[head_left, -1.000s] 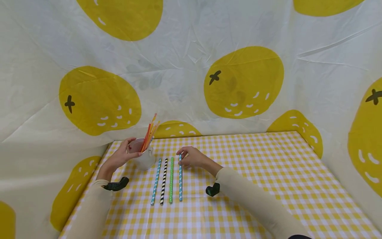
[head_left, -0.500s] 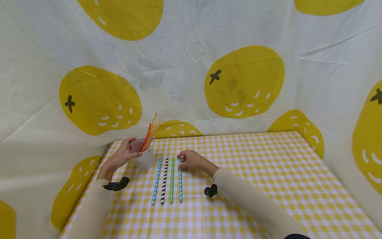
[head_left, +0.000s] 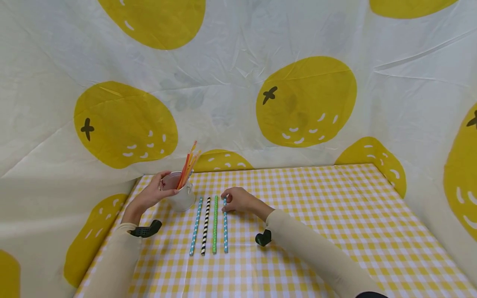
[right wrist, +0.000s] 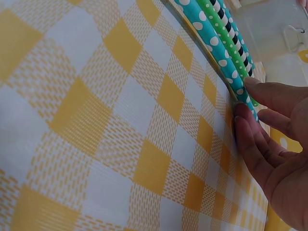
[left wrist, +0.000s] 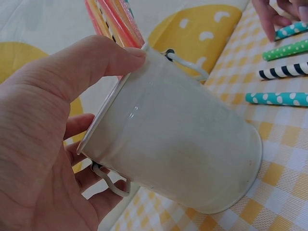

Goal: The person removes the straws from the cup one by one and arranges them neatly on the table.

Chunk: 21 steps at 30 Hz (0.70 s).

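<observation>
My left hand point(head_left: 150, 195) grips the rim of a white bucket point(head_left: 181, 200), thumb outside. In the left wrist view the bucket point(left wrist: 178, 139) leans, with small handle loops on its sides. Red, orange and yellow straws point(head_left: 189, 165) stick up out of it. On the cloth, my right hand point(head_left: 240, 200) pinches the far end of a blue straw with white dots point(head_left: 225, 231), thumb and fingertips on either side of it in the right wrist view. To its left lie a green dotted straw point(head_left: 215, 225), a black-and-white striped straw point(head_left: 205, 227) and another blue dotted straw point(head_left: 195, 229), roughly parallel.
A yellow-and-white checked cloth point(head_left: 316, 215) covers the table. Behind it hangs a pale curtain point(head_left: 223, 107) printed with large yellow fruit. The table's back edge runs just beyond the bucket.
My right hand has come slightly lower and nearer, and the right-hand blue straw's far end has come down with it. The left hand and bucket have stayed put.
</observation>
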Available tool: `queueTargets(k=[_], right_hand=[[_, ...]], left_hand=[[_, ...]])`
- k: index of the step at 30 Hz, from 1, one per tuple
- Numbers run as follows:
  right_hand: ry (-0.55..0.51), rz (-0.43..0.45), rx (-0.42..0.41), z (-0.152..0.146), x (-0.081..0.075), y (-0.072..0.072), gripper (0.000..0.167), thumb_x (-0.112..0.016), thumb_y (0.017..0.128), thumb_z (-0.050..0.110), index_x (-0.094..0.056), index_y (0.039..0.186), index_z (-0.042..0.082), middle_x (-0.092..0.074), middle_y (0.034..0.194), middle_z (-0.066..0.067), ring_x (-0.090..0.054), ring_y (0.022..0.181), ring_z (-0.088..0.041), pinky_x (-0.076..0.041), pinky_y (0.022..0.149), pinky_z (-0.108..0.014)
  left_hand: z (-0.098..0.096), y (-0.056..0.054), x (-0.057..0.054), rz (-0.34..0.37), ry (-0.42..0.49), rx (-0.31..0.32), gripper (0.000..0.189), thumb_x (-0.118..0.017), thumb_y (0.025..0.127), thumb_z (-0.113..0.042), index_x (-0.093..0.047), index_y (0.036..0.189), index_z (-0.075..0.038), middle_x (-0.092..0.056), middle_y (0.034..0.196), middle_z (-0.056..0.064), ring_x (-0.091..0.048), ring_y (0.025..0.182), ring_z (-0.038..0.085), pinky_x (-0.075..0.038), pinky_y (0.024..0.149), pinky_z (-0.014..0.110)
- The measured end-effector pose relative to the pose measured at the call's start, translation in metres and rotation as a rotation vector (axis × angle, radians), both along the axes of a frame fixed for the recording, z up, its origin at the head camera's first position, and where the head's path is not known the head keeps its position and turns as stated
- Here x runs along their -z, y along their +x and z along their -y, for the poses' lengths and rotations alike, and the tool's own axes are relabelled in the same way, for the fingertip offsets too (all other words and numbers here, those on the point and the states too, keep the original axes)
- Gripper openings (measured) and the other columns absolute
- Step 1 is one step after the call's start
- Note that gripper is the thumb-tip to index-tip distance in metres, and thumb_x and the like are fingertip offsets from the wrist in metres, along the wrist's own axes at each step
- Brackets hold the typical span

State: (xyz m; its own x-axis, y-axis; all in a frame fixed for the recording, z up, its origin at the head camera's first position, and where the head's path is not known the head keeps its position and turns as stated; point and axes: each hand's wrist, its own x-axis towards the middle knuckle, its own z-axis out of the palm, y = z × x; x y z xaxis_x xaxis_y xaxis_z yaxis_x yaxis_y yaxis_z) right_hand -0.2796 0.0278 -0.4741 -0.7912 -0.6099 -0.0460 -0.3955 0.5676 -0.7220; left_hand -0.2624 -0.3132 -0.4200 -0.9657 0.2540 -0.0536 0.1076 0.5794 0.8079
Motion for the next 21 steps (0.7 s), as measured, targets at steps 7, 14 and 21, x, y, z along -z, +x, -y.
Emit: queueTargets(k=[7, 14, 21], right_hand=[[-0.001, 0.002, -0.007, -0.0020, -0.0002, -0.0013, 0.044, -0.079, 0.090, 0.015, -0.065, 0.130, 0.001, -0.064, 0.090, -0.003, -0.057, 0.069, -0.011, -0.046, 0.070, -0.027], [-0.029, 0.017, -0.008, -0.0031, -0.0040, -0.0013, 0.043, -0.079, 0.089, 0.011, -0.065, 0.128, -0.001, -0.063, 0.086, -0.005, -0.058, 0.064, -0.010, -0.045, 0.063, -0.023], [-0.032, 0.008, -0.011, -0.0030, -0.0052, -0.0046, 0.041, -0.077, 0.091, 0.011, -0.065, 0.128, 0.000, -0.065, 0.093, -0.008, -0.059, 0.066, -0.012, -0.048, 0.064, -0.025]], left_hand=[[-0.0002, -0.0011, -0.0018, 0.009, 0.023, 0.017, 0.092, -0.073, 0.095, -0.027, -0.012, 0.160, -0.002, -0.009, 0.161, 0.028, -0.017, 0.145, 0.048, -0.023, 0.112, 0.067], [0.0004, 0.0002, -0.0027, 0.020, 0.024, 0.008, 0.094, -0.073, 0.095, -0.028, -0.011, 0.161, -0.004, -0.007, 0.162, 0.026, -0.014, 0.147, 0.048, -0.020, 0.112, 0.068], [0.0000, 0.0004, -0.0004, 0.025, 0.032, -0.002, 0.093, -0.072, 0.095, -0.026, -0.011, 0.162, -0.006, -0.008, 0.162, 0.025, -0.015, 0.146, 0.047, -0.021, 0.111, 0.068]])
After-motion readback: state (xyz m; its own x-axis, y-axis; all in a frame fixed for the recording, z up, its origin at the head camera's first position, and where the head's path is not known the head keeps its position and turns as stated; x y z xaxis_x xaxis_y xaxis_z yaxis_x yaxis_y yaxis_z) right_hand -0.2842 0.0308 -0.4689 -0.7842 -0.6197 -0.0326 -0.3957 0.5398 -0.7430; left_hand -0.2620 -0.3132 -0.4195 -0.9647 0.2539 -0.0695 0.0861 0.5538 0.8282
